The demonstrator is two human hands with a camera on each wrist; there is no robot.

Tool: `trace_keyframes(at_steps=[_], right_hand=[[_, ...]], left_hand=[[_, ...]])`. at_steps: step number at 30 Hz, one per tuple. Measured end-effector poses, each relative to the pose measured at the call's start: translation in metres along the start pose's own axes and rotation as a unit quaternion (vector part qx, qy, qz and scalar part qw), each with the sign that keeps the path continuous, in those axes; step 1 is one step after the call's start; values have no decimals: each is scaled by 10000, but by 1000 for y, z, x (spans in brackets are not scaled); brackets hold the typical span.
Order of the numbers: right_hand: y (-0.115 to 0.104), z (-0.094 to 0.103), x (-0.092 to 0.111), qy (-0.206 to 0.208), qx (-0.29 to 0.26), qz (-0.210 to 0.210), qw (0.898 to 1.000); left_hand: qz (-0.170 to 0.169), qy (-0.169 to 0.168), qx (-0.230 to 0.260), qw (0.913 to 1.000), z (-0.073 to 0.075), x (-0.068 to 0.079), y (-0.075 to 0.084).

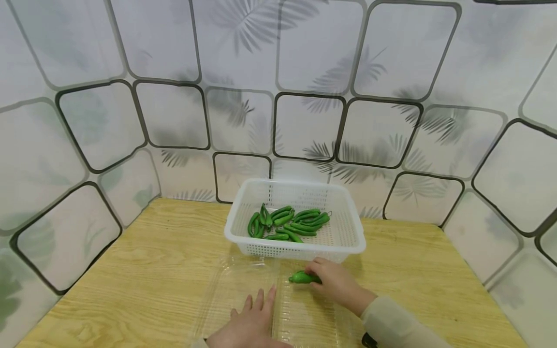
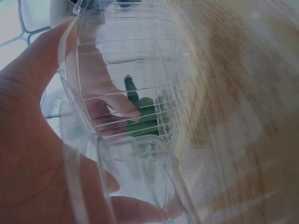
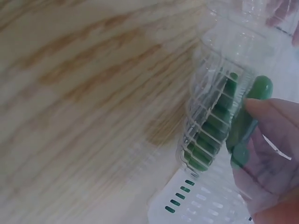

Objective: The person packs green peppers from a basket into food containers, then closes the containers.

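Note:
A clear plastic clamshell box [image 1: 285, 319] lies opened out on the table, its two halves side by side. My left hand [image 1: 252, 324] rests on it with fingers spread along the middle fold; the left wrist view shows the thumb at the clear rim [image 2: 70, 65]. Over the right half, near its far end, my right hand [image 1: 337, 284] pinches a green chili pepper [image 1: 302, 277] between thumb and fingers. The right wrist view shows the pepper [image 3: 250, 107] beside the ribbed wall. A green shape [image 3: 210, 128] shows through that wall; I cannot tell whether it is another pepper or a reflection.
Behind the box stands a white perforated plastic basket [image 1: 296, 249] with several green chili peppers [image 1: 304, 226] inside. The wooden table [image 1: 143, 270] extends to both sides. A patterned curtain [image 1: 243, 121] surrounds its back and sides.

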State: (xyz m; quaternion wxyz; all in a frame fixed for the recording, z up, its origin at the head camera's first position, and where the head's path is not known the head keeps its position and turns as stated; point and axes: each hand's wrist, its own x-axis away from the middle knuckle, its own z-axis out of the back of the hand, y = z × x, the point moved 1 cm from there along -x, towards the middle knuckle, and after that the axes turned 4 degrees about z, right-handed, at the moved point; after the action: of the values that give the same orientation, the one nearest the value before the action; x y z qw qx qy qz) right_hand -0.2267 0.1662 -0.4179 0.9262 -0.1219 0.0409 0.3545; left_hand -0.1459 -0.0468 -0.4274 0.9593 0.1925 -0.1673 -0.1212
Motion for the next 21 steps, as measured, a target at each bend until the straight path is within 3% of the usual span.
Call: trace_keyframes(at_steps=[12, 21], right_hand=[[-1, -5, -3, -265, 293, 48, 9992], [-2, -8, -5, -411, 205, -97, 9989]], left_hand=[[67, -208, 125, 9997, 1, -2, 0], [30, -222, 117, 9997, 1, -2, -1]])
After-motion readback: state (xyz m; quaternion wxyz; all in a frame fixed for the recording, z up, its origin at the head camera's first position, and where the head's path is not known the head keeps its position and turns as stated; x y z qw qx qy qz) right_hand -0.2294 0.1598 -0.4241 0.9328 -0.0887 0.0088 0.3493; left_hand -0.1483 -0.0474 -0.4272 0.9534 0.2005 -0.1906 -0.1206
